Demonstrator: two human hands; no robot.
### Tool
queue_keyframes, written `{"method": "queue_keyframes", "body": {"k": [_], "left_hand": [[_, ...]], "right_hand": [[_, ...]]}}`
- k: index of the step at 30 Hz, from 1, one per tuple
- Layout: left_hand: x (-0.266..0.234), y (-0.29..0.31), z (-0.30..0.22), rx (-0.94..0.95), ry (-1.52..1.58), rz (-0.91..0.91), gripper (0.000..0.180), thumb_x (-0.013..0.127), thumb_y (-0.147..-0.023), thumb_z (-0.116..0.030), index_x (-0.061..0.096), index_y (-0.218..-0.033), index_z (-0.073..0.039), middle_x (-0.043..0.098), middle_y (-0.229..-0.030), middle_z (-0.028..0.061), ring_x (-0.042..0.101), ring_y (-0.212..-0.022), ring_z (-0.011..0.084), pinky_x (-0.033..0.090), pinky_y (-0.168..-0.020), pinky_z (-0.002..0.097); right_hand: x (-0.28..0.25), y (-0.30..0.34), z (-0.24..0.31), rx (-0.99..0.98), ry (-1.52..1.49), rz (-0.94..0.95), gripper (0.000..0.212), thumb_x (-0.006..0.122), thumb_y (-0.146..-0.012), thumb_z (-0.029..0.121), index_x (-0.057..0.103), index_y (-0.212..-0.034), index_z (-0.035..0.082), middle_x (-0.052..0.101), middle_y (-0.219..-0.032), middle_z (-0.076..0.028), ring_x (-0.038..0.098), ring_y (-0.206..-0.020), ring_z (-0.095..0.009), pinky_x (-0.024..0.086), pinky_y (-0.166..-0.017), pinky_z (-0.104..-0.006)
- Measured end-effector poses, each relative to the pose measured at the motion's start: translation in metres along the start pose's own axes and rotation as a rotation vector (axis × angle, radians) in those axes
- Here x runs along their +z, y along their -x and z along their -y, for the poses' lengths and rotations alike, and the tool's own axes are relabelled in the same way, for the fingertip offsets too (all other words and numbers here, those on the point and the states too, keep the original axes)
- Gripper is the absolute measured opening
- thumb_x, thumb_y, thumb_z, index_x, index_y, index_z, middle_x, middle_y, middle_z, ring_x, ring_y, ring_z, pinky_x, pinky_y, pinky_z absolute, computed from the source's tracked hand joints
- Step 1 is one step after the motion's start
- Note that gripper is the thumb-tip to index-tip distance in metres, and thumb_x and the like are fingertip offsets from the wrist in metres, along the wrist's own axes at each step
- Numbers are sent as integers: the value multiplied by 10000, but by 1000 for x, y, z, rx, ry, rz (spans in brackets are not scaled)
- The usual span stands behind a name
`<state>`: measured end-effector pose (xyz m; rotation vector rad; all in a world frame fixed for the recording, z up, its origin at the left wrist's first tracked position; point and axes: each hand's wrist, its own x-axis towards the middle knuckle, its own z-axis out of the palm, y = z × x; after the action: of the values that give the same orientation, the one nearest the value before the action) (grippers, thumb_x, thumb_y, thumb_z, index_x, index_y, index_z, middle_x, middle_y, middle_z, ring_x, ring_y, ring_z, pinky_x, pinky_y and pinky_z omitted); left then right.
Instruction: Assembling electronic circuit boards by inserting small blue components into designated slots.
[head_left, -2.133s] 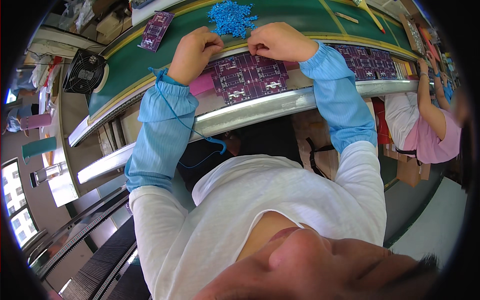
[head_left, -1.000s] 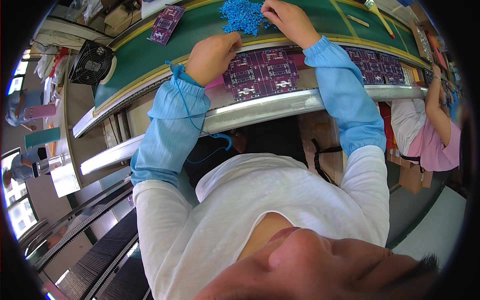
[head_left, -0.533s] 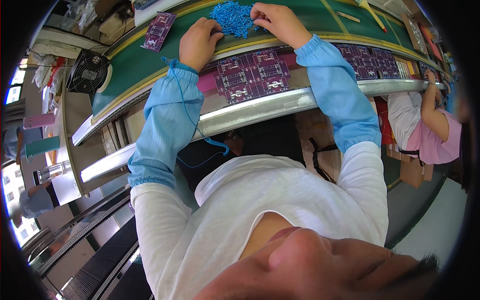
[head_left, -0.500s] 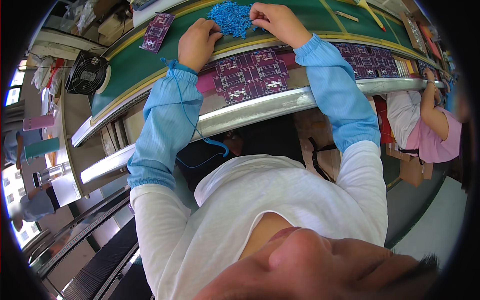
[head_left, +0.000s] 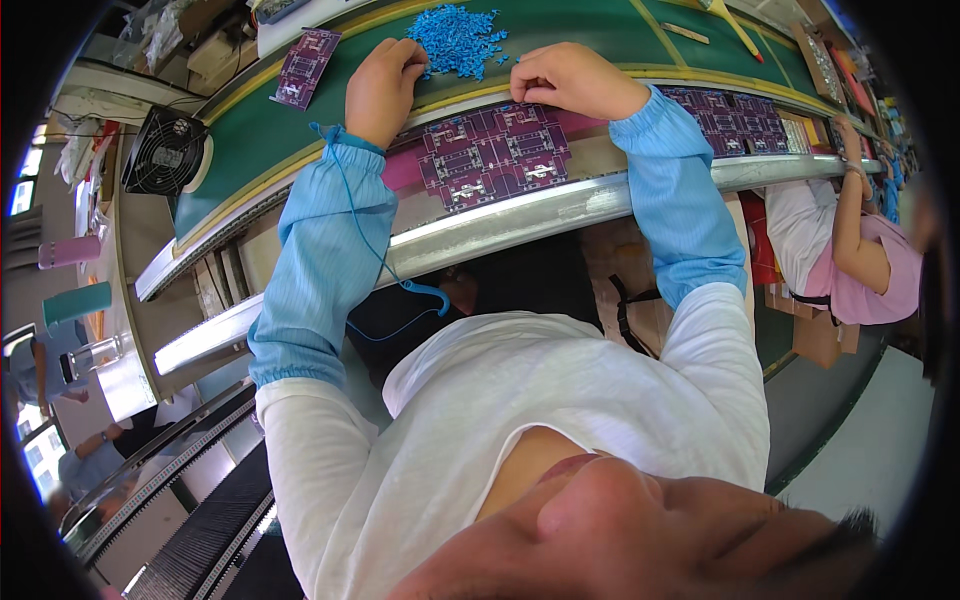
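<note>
A heap of small blue parts (head_left: 455,38), probably electronic components, lies on the green belt. At its left edge is my left hand (head_left: 383,92), thumb and fingers drawn together; anything between them is too small to make out. My right hand (head_left: 578,78) hovers over the far right part of a purple circuit board panel (head_left: 495,160), its fingertips pinched and pointing left. Whether a part sits in that pinch cannot be seen. Blue sleeves cover both forearms, and a thin blue cord (head_left: 425,292) hangs from my left wrist.
A metal rail (head_left: 520,210) runs along the near side of the panel. More purple boards (head_left: 725,122) lie to the right, another board (head_left: 306,68) far left. A black fan (head_left: 165,150) stands at the left. A co-worker in pink (head_left: 875,260) sits at the right.
My right hand has come from the heap's right edge nearer to me, over the panel. My left hand has shifted slightly left, staying beside the heap.
</note>
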<state>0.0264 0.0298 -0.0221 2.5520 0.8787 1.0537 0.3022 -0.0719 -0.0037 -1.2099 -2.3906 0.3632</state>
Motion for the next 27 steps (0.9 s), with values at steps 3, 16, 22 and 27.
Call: {"method": "queue_keyframes", "body": {"k": [3, 16, 22, 27], "left_hand": [[-1, 0, -1, 4, 27, 13, 56, 673, -928, -94, 667, -979, -72, 631, -904, 123, 642, -862, 363, 513, -727, 450], [-3, 1, -1, -101, 146, -45, 92, 705, -902, -67, 719, -988, -37, 686, -901, 148, 682, -839, 330, 537, -743, 402], [-21, 19, -30, -79, 284, 196, 145, 708, -880, 4, 731, -1022, -18, 708, -906, 120, 680, -826, 247, 534, -747, 339], [-33, 33, -91, -142, 286, 666, 89, 701, -863, 32, 686, -950, 17, 679, -875, 130, 658, -824, 239, 521, -745, 356]], "right_hand": [[0, -2, 1, 7, 53, 6, 57, 710, -889, 130, 713, -935, 97, 701, -870, -77, 680, -812, -285, 535, -711, -423], [0, 1, -1, 22, 80, 23, 119, 718, -911, 190, 790, -964, 111, 741, -906, -66, 700, -850, -284, 552, -742, -414], [-4, -1, -6, 133, -91, -55, 179, 721, -932, 145, 731, -1057, 19, 747, -923, -94, 721, -840, -208, 566, -747, -329], [-14, -2, -3, 56, 47, -176, 162, 720, -887, 231, 705, -904, 71, 716, -816, -143, 699, -750, -339, 527, -665, -413]]}}
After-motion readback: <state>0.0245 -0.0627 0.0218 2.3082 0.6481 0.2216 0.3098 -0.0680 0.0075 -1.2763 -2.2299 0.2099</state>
